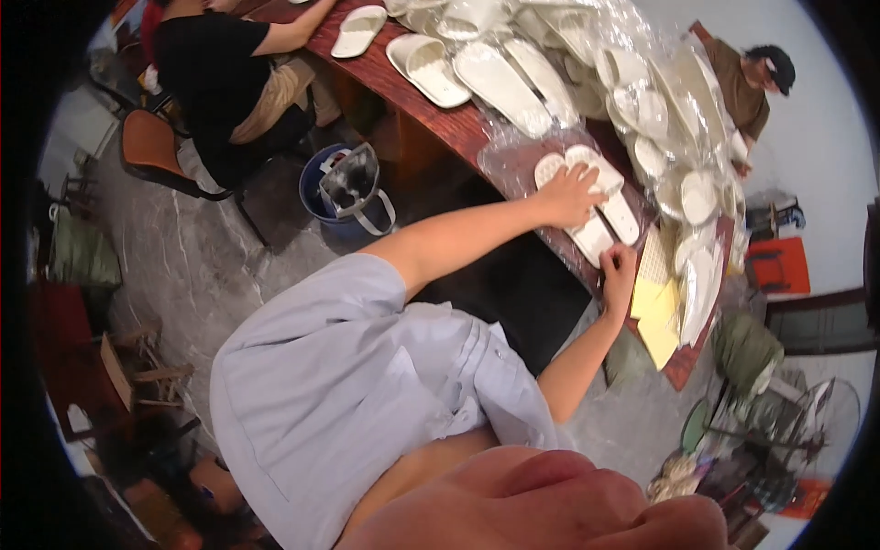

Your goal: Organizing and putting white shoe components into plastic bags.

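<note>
A pair of cream slippers (pixel 621 218) lies side by side on a clear plastic bag (pixel 513 158) at the edge of the red-brown table. My left hand (pixel 570 195) rests over the straps of both slippers, its fingers spread out. Beside the near end of the pair is my right hand (pixel 618 264), with its fingers curled closed. What its fingertips pinch, if anything, is too small to make out.
Cream slippers in clear plastic are heaped along the table (pixel 449 128); yellow sheets (pixel 656 335) lie at its right end. A blue bucket (pixel 316 188) stands on the floor. One person (pixel 215 73) sits at the left; another (pixel 742 92) is across the table.
</note>
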Motion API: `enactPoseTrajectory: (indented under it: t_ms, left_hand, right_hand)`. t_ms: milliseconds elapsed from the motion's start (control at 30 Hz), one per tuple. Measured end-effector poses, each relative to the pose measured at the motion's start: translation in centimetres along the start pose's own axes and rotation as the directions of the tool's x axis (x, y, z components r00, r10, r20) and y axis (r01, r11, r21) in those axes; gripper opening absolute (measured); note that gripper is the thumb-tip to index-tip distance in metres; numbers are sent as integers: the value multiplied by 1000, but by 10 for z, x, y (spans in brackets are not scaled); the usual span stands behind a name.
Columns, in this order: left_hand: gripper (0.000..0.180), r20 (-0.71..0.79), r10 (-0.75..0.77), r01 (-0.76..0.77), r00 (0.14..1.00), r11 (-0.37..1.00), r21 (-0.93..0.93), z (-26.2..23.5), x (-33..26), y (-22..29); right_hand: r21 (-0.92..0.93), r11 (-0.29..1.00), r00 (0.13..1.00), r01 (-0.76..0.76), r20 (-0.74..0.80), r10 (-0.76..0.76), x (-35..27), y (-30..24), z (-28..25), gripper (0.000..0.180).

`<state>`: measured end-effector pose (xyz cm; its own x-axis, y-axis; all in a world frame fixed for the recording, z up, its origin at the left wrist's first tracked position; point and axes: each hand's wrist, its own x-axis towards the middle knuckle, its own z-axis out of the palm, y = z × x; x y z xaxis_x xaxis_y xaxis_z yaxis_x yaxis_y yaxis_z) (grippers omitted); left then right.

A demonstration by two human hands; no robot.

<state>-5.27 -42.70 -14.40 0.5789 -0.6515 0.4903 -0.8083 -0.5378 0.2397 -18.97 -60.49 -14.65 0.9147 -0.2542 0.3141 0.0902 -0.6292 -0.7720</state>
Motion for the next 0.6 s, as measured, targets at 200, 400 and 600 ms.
enactPoseTrajectory:
  t_ms: [200, 400, 600]
  left_hand:
    - [46, -73, 48, -47, 996, 999, 16, 3, -2, 1]
    - [46, -42, 31, -31, 999, 999, -17, -1, -1, -1]
    - [57, 77, 25, -25, 997, 1000, 3, -3, 9, -8]
  right_hand:
    - [-13, 1000, 995, 12, -95, -13, -7, 2, 7, 20]
    - [30, 1000, 993, -2, -120, 6, -6, 3, 10, 22]
    - [-75, 997, 982, 27, -185, -40, -5, 4, 10, 21]
